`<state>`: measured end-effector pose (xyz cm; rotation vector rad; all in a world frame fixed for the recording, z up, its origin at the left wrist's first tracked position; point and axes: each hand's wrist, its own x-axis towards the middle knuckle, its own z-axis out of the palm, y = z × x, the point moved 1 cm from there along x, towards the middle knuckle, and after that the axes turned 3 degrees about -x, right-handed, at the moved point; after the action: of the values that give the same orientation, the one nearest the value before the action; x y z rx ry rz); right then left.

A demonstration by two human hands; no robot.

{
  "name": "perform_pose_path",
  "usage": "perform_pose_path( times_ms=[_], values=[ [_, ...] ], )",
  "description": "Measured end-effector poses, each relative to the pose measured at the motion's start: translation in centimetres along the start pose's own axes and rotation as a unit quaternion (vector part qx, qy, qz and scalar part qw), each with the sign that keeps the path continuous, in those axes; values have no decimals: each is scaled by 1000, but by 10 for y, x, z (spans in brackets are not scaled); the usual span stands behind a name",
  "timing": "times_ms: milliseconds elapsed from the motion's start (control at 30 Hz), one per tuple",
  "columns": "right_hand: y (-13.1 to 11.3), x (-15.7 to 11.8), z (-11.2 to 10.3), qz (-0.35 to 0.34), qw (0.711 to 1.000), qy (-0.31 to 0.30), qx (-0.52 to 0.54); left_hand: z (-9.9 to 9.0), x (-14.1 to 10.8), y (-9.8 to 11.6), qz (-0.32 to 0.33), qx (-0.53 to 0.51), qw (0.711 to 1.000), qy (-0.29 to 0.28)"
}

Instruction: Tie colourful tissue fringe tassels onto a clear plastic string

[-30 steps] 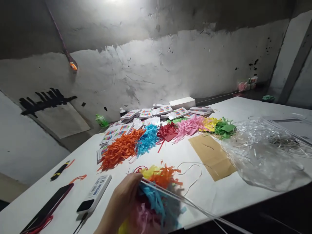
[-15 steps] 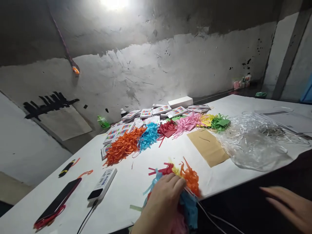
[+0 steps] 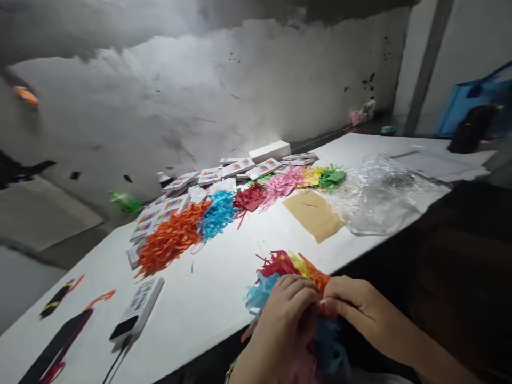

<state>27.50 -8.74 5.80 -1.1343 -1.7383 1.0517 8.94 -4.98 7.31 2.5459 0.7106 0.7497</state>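
Note:
At the table's near edge, my left hand (image 3: 282,314) is closed around a bunch of fringed paper tassels (image 3: 262,290) in red, yellow, orange, blue and pink. Close against it, my right hand (image 3: 362,304) pinches a white string (image 3: 321,302) between thumb and fingers. A short bit of the string shows between the two hands. Part of the bunch hangs below the table edge, and my palms hide its middle.
Orange tassels (image 3: 172,237), blue tassels (image 3: 217,214) and red, pink, yellow and green ones lie in a row before printed packs (image 3: 236,166). A brown paper sheet (image 3: 314,216) and clear plastic bags (image 3: 368,200) are at right. A white device (image 3: 138,309) and dark phone (image 3: 58,346) lie left.
My right hand has come in from the right and now pinches the string beside my left hand. The left hand keeps its grip on the tassels. The view has turned to the right.

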Motion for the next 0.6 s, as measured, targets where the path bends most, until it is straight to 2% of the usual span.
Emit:
perform_pose_path(
  times_ms=[67,133,233,300,367,433,533,600],
  values=[
    [3,-20,-9,35,996,28,73,13,13,4,4,-62,998,-19],
    [7,-42,-24,62,988,59,128,24,29,10,10,-88,994,-64],
    [18,-90,-70,105,974,131,154,30,54,19,22,-109,984,-137],
    [29,-137,-112,143,966,176,127,28,68,19,12,-124,978,-165],
    [41,-193,-152,206,958,197,29,23,78,12,-5,-126,977,-171],
    [52,-250,-182,244,939,244,-12,20,83,0,-13,-116,980,-162],
    [61,-307,-196,257,909,319,-73,26,84,-15,-10,-87,984,-152],
    [62,-314,-186,228,882,392,-128,38,83,-13,18,-70,985,-157]
  ],
)
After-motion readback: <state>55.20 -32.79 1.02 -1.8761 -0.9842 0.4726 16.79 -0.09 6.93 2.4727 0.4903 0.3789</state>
